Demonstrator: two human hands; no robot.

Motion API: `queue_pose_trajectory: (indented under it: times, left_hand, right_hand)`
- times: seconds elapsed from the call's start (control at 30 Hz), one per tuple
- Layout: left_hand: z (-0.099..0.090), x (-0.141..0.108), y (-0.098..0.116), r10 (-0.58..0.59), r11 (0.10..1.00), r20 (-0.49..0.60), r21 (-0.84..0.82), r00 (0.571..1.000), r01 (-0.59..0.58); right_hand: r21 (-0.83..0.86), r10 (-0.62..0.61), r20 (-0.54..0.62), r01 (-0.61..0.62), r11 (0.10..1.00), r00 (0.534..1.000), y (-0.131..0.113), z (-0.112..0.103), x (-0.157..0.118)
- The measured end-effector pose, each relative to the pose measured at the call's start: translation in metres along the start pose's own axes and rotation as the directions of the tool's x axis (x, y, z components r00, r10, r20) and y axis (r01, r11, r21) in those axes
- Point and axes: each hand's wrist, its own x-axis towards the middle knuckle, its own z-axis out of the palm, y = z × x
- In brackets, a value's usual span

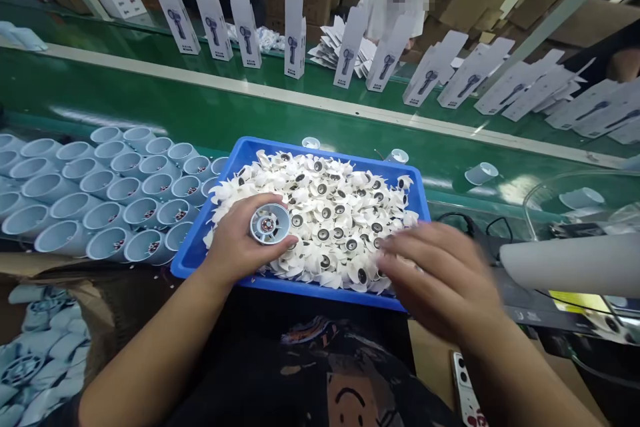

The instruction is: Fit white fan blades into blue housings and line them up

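My left hand [240, 237] is closed around a light blue cylindrical fan housing [271, 223], its open end facing up. Inside the housing show spokes and a small motor with a copper-coloured coil. Below it lies a blue plastic bin [300, 292], heaped with white fan blades [325, 213] that have dark round hubs. Over the bin's right side hovers my right hand [440, 273], smeared by motion. Its fingers stretch out toward the blades; nothing is visible in them, and the thumb and palm are hidden.
Rows of light blue housings [105, 213] stand left, more lying in a carton [100, 327] below. Beyond, a green conveyor [200, 103] carries several upright white boxes [295, 40] and loose housings [481, 173]. A white tube [570, 260] juts in from the right. A person [395, 3] is across the line.
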Motion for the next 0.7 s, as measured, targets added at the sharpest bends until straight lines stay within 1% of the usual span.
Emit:
queue_pose_trajectory:
  times: [0.07,0.1,0.13,0.17,0.23,0.3,0.37,0.43,0.5,0.63,0.7]
  left_hand:
    - [-0.003,-0.002,-0.001,-0.006,1.0,0.011,-0.025,1.0,0.006]
    - [-0.004,-0.003,-0.002,-0.009,0.999,0.011,-0.043,1.0,0.01]
    - [-0.005,-0.004,-0.003,-0.012,0.998,0.009,-0.06,1.0,0.013]
    - [-0.006,-0.005,-0.004,-0.014,0.997,0.006,-0.076,1.0,0.014]
    - [-0.007,-0.007,-0.006,-0.011,0.994,0.0,-0.106,1.0,0.011]
    - [-0.008,-0.007,-0.008,-0.004,0.992,0.008,-0.128,1.0,0.005]
    - [-0.008,-0.008,-0.009,0.003,0.989,0.021,-0.148,1.0,0.0]
    - [-0.009,-0.009,-0.009,0.01,0.985,0.035,-0.174,0.999,-0.004]
    - [-0.01,-0.009,-0.009,0.025,0.98,0.042,-0.199,0.999,-0.016]
    - [-0.013,-0.009,-0.008,0.071,0.974,0.059,-0.218,0.996,-0.056]
    - [-0.013,-0.009,-0.007,0.09,0.974,0.061,-0.212,0.994,-0.075]
  right_hand:
    - [-0.091,-0.057,0.111,0.068,0.994,0.992,0.001,0.013,0.028]
    - [-0.139,-0.053,0.155,0.075,0.987,0.986,0.004,0.019,0.041]
    - [-0.19,-0.022,0.18,0.056,0.98,0.983,0.008,0.024,0.052]
    - [-0.245,0.031,0.187,0.016,0.969,0.982,0.011,0.028,0.062]
    - [-0.358,0.172,0.149,-0.109,0.927,0.974,0.016,0.037,0.076]
    - [-0.444,0.314,0.084,-0.247,0.862,0.946,0.017,0.045,0.084]
    - [-0.484,0.411,0.046,-0.34,0.806,0.91,0.012,0.049,0.085]
    - [-0.481,0.45,0.064,-0.368,0.796,0.891,0.003,0.05,0.082]
    - [-0.443,0.447,0.126,-0.353,0.824,0.885,-0.008,0.047,0.077]
    - [-0.307,0.37,0.286,-0.281,0.909,0.884,-0.026,0.036,0.071]
    - [-0.261,0.351,0.321,-0.274,0.925,0.879,-0.029,0.035,0.073]
